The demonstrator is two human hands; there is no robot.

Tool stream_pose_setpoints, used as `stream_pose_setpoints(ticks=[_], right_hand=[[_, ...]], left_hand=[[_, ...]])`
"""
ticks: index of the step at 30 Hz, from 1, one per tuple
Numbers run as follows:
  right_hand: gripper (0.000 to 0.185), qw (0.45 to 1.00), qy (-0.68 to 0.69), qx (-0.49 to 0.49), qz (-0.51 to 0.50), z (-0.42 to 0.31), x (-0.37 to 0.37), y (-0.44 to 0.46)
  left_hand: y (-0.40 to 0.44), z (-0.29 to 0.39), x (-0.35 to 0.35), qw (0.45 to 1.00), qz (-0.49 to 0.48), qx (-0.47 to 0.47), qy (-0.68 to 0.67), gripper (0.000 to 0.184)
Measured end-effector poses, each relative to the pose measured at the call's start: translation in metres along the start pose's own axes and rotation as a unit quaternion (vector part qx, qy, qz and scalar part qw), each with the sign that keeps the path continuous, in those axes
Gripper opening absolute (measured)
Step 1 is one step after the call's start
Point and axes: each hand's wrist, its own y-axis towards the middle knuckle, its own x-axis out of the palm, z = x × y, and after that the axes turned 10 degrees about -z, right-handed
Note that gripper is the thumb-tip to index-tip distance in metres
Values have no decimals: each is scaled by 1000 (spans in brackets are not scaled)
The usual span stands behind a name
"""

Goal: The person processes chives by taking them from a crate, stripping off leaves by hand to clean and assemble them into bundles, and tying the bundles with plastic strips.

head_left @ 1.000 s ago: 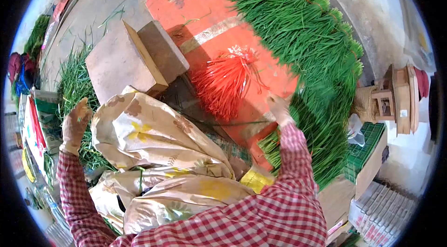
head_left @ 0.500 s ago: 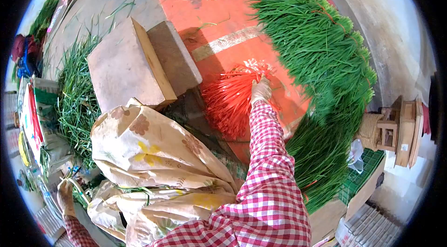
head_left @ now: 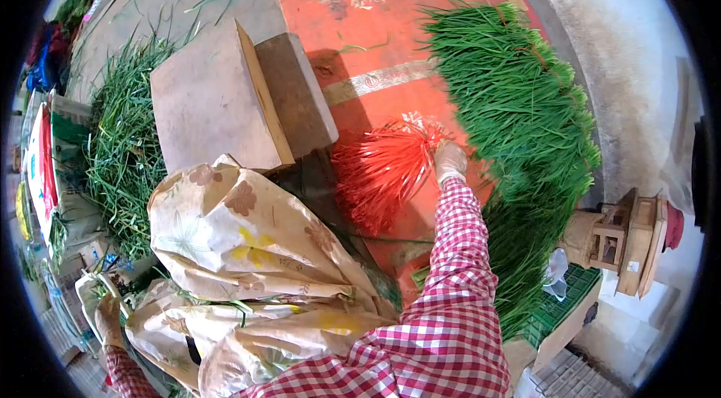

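My right hand, in a pale glove, is closed at the gathered end of a bundle of red plastic strips. The strips fan out to the left over an orange sheet. Just right of this hand lies a long row of green leafy bunches. At the lower left, my left hand is beside pale stalks; its fingers are small and partly hidden, so its grip is unclear. A flowered cloth covers my lap.
A wooden box stands left of the orange sheet, with loose green leaves beyond it. At the right are a green crate, a plastic bag and wooden stools.
My right hand has reached from beside the green bunches to the red strips. My left hand has dropped from beside the loose leaves to the lower left. The view has shifted.
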Motion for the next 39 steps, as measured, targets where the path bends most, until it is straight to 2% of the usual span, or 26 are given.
stream_pose_setpoints(ticks=[1, 4, 6, 7, 8, 9, 10, 11, 12, 13, 14, 16, 18, 20, 22, 23, 24, 26, 27, 29, 30, 31, 32, 34, 36, 39], right_hand=[[32, 1000, -12, -1, 8, 6, -1, 2], [23, 998, -49, -13, 41, -12, -36, -24], [24, 999, -13, -21, 37, -29, -36, -34], [24, 987, -135, -67, 62, -27, 10, -18], [24, 921, -331, -204, -33, -42, 42, -25], [28, 797, -474, -365, -81, -57, 73, -30], [26, 790, -435, -393, -181, -63, 84, -41], [24, 830, -347, -363, -244, -74, 77, -51], [22, 861, -273, -336, -268, -83, 61, -63], [20, 880, -229, -339, -240, -97, 33, -68], [18, 892, -204, -358, -187, -112, 0, -72], [14, 890, -166, -423, -38, -150, -78, -82], [10, 831, -135, -520, 144, -195, -146, -105], [8, 725, -84, -619, 291, -252, -207, -139], [16, 652, 68, -724, 214, -307, -235, -161], [23, 611, 95, -762, 193, -329, -233, -161], [23, 610, 93, -763, 193, -350, -227, -160], [24, 555, 24, -817, 154, -380, -210, -153], [24, 551, 21, -820, 151, -393, -201, -158], [24, 673, -158, -723, 11, -412, -184, -166], [24, 671, -160, -724, 9, -421, -168, -158], [23, 624, -188, -758, 35, -428, -147, -143], [23, 572, -213, -790, 59, -430, -136, -135], [26, 550, -216, -805, 48, -432, -132, -135], [27, 576, -165, -798, 64, -429, -130, -137], [32, 654, -213, -725, 35, -417, -149, -165]], left_hand=[[5, -4, 2, 1000, -6, -18, -12, 43], [-19, 102, 60, 936, -37, -77, 342, 41], [-36, 140, 78, 931, -11, -105, 348, 40], [-45, 158, 89, 929, 1, -118, 351, 39], [-46, 133, 83, 957, 17, -112, 269, 38], [-33, 71, 73, 993, 39, -91, 68, 36], [-45, 44, 66, 994, 61, -81, -39, 36], [-57, 18, 59, 984, 85, -67, -144, 35], [-68, 25, 58, 993, 75, -61, -61, 34], [-75, 44, 60, 996, 62, -54, 19, 32], [-93, 91, 67, 993, 39, -103, -43, 34], [-111, 65, 68, 988, 64, -106, -87, 31], [-124, 27, 71, 990, 82, -96, -66, 33], [-137, 18, 79, 991, 93, -83, -40, 36], [-154, 35, 90, 980, 151, -121, 51, 34], [-163, 38, 97, 982, 150, -83, -84, 36], [-174, 53, 94, 976, 151, -150, 47, 38], [-199, 40, 110, 967, 200, -155, 10, 38], [-212, 37, 113, 966, 203, -160, 6, 38], [-238, 55, 118, 950, 215, -224, -19, 43], [-256, 13, 120, 954, 216, -204, -42, 37], [-271, 10, 119, 948, 203, -242, 37, 35], [-294, -13, 125, 941, 229, -250, -10, 34], [-322, -29, 138, 928, 259, -262, -62, 34], [-338, -1, 141, 897, 179, -405, 5, 34], [-380, -53, 159, 891, 245, -381, 21, 34]])
